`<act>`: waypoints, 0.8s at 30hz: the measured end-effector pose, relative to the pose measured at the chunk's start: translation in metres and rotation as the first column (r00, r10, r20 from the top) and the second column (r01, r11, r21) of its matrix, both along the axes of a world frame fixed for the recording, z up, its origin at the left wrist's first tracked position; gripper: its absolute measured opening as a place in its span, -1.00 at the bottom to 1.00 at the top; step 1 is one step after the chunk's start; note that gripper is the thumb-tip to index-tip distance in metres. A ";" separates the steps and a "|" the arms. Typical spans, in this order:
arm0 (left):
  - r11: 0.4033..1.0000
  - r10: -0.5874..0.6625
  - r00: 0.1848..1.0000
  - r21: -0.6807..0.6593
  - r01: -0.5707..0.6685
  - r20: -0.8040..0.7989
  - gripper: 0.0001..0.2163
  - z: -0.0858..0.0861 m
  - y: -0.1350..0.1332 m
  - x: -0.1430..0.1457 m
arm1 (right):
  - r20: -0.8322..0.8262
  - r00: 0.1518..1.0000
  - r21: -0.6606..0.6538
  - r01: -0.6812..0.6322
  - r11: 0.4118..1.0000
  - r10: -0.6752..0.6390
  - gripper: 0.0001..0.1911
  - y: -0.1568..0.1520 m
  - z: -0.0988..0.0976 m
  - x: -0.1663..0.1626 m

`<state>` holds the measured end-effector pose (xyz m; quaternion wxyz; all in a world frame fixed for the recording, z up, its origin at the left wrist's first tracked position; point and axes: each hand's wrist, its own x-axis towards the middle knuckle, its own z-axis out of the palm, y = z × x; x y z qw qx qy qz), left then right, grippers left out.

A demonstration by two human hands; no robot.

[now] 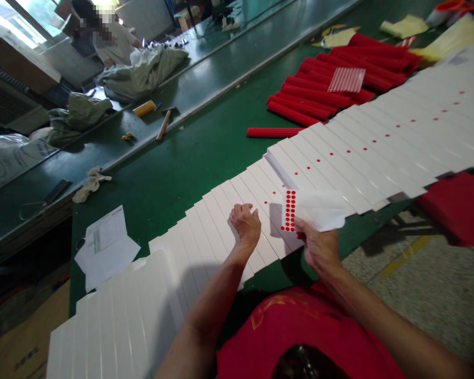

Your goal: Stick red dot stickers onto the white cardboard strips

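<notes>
Green worktop (207, 155) underlies everything, a long row of overlapping white pieces (334, 173) lying across it. Your sticker sheet (319, 210) is held over that row, just right of mid-view. Judged thin, light and limp: it should bend or crease readily, so hold the blank backing, clear of the red dots (290, 208) at its 9 o'clock end. Your right hand (323, 248) pinches its near edge around 7 o'clock, thumb on top beside the dots, other fingers mostly hidden. Your left hand (245, 225), at the sheet's 9 o'clock, is half-closed over the white pieces — fingers bent, thumb a little apart; cannot tell whether it touches one or holds a dot. Single dots run along the row toward 2 o'clock. Farther out: red bars (319, 97) piled toward 1 o'clock, loose papers (106, 245) near 9, a co-worker (116, 47) at 10.
</notes>
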<state>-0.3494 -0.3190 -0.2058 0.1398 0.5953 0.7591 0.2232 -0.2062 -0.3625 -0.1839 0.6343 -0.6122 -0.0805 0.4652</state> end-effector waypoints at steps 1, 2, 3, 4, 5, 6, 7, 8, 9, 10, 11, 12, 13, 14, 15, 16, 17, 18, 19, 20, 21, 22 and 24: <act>0.999 -0.034 0.996 -0.033 0.037 0.083 -0.87 0.005 -0.003 0.000 | 0.006 1.000 0.008 -0.002 1.000 0.002 -0.59 0.001 0.000 0.000; 0.994 -0.065 0.982 -0.070 0.079 0.180 -0.85 0.010 -0.008 0.000 | 0.015 1.000 0.014 -0.003 1.000 0.003 -0.60 0.002 -0.001 -0.001; 0.987 -0.086 0.957 -0.106 0.119 0.277 -0.83 0.016 -0.012 0.000 | 0.024 1.000 0.018 -0.003 1.000 0.002 -0.62 0.002 -0.001 -0.002; 0.980 -0.092 0.928 -0.135 0.150 0.362 -0.84 0.021 -0.017 0.001 | 0.035 0.999 0.020 -0.003 1.000 0.002 -0.64 0.003 -0.002 -0.002; 0.973 -0.088 0.898 -0.155 0.170 0.432 -0.85 0.026 -0.022 0.003 | 0.047 0.999 0.020 -0.003 1.000 0.002 -0.65 0.004 -0.003 -0.003; 0.968 -0.082 0.869 -0.169 0.186 0.488 -0.87 0.031 -0.026 0.004 | 0.054 0.999 0.019 -0.007 1.000 0.006 -0.67 0.004 -0.003 -0.004; 0.964 -0.075 0.843 -0.177 0.197 0.533 -0.89 0.036 -0.030 0.006 | 0.059 0.998 0.019 -0.013 1.000 0.012 -0.68 0.005 -0.004 -0.005; 0.962 -0.065 0.820 -0.182 0.202 0.568 -0.90 0.040 -0.033 0.007 | 0.064 0.998 0.018 -0.021 1.000 0.019 -0.68 0.005 -0.003 -0.007; 0.962 -0.051 0.802 -0.186 0.199 0.596 -0.92 0.043 -0.034 0.009 | 0.068 0.997 0.017 -0.030 0.999 0.029 -0.69 0.005 -0.003 -0.008; 0.963 -0.035 0.787 -0.190 0.192 0.616 -0.93 0.046 -0.035 0.009 | 0.074 0.997 0.018 -0.039 0.999 0.037 -0.70 0.006 -0.003 -0.009; 0.964 -0.017 0.777 -0.197 0.180 0.629 -0.93 0.048 -0.036 0.010 | 0.079 0.996 0.019 -0.044 0.999 0.043 -0.70 0.006 -0.002 -0.010; 0.964 0.000 0.771 -0.204 0.169 0.636 -0.94 0.049 -0.035 0.010 | 0.086 0.995 0.016 -0.046 0.999 0.045 -0.71 0.006 -0.002 -0.011; 0.965 0.013 0.769 -0.208 0.158 0.640 -0.94 0.050 -0.035 0.011 | 0.094 0.995 0.010 -0.045 0.999 0.044 -0.71 0.006 -0.002 -0.012; 0.966 0.018 0.766 -0.208 0.151 0.642 -0.94 0.051 -0.034 0.011 | 0.101 0.994 0.005 -0.043 0.999 0.043 -0.71 0.006 -0.002 -0.013; 0.967 0.015 0.764 -0.203 0.152 0.645 -0.93 0.051 -0.034 0.010 | 0.107 0.993 0.001 -0.041 0.999 0.040 -0.71 0.006 -0.002 -0.014; 0.968 0.004 0.762 -0.195 0.160 0.647 -0.93 0.051 -0.034 0.009 | 0.110 0.993 -0.001 -0.042 0.999 0.042 -0.71 0.006 -0.002 -0.014; 0.968 -0.010 0.761 -0.184 0.170 0.648 -0.93 0.050 -0.034 0.008 | 0.110 0.993 -0.002 -0.043 0.999 0.043 -0.71 0.006 -0.002 -0.015; 0.968 -0.023 0.762 -0.176 0.179 0.648 -0.93 0.048 -0.034 0.006 | 0.108 0.993 -0.003 -0.043 0.999 0.043 -0.70 0.006 -0.003 -0.015; 0.968 -0.031 0.766 -0.171 0.183 0.642 -0.92 0.045 -0.034 0.003 | 0.104 0.994 -0.004 -0.045 0.999 0.045 -0.70 0.007 -0.003 -0.015; 0.970 -0.032 0.780 -0.170 0.176 0.625 -0.92 0.041 -0.033 -0.001 | 0.100 0.994 -0.007 -0.045 0.999 0.045 -0.69 0.007 -0.003 -0.015; 0.973 -0.025 0.803 -0.169 0.156 0.596 -0.91 0.035 -0.031 -0.007 | 0.094 0.995 -0.013 -0.043 0.999 0.044 -0.68 0.007 -0.003 -0.015; 0.978 -0.013 0.834 -0.165 0.125 0.552 -0.90 0.030 -0.029 -0.013 | 0.089 0.995 -0.017 -0.039 0.999 0.041 -0.68 0.007 -0.003 -0.015; 0.987 0.013 0.901 -0.152 0.059 0.433 -0.88 0.017 -0.024 -0.026 | 0.074 0.996 -0.021 -0.043 0.999 0.045 -0.67 0.006 -0.004 -0.015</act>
